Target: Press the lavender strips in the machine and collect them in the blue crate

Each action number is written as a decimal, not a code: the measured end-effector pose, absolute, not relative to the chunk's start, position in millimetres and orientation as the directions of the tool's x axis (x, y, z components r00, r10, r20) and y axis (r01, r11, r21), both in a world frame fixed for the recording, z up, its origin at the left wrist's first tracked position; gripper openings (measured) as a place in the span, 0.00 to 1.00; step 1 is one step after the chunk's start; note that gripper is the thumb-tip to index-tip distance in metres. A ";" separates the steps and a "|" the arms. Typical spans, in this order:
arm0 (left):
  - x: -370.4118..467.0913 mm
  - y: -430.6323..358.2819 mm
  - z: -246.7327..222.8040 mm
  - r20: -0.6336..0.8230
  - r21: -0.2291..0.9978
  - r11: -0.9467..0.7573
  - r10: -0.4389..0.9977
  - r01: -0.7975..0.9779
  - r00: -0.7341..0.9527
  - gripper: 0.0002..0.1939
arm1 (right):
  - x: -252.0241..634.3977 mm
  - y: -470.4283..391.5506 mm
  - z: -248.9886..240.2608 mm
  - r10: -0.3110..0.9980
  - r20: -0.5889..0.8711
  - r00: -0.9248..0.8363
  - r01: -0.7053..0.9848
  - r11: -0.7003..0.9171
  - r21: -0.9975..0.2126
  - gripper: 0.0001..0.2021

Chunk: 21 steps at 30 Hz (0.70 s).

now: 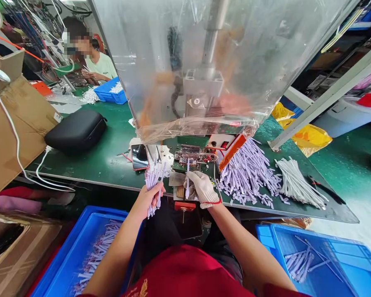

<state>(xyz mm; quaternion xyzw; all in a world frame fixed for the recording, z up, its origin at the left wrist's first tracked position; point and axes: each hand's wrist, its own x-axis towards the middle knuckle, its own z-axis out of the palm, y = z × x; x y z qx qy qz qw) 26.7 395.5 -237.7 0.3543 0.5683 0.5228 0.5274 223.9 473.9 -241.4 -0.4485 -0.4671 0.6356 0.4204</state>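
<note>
Pinching strip [187, 190], pointed lengthwise forward at jig [189, 152], in nearer right hand [201, 188] and clutching bunch [152, 175] in closed left hand [148, 198].

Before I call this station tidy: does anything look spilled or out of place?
Yes. Loose purple strips lie apart from their heap, near the edge of the table, like a small spill. A phone lies beside what look like pale scraps, odd so near the work.
</note>
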 end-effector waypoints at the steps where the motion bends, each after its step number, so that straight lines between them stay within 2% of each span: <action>1: 26.3 394.9 -238.2 -0.226 0.969 0.201 0.955 -0.145 -0.191 0.22 | 223.4 474.6 -241.8 0.950 -0.181 -0.254 -0.141 -0.222 -0.965 0.16; 8: 27.6 394.0 -235.0 -0.191 0.981 0.183 0.973 -0.071 -0.132 0.23 | 220.0 475.6 -239.9 0.938 -0.177 -0.299 -0.253 -0.257 -0.933 0.15; 14: 28.5 395.1 -229.0 -0.166 0.986 0.166 0.983 -0.003 -0.076 0.21 | 223.2 478.4 -245.9 0.943 -0.193 -0.272 -0.192 -0.250 -0.949 0.18; 17: 31.5 397.4 -224.3 -0.183 0.980 0.184 0.983 0.080 -0.026 0.19 | 231.6 474.5 -235.1 0.971 -0.098 -0.218 -0.183 -0.139 -0.973 0.21; 21: 39.6 402.2 -215.4 -0.196 0.957 0.171 0.977 0.236 0.087 0.17 | 240.2 461.4 -214.4 0.933 0.106 -0.344 -0.240 0.021 -0.971 0.19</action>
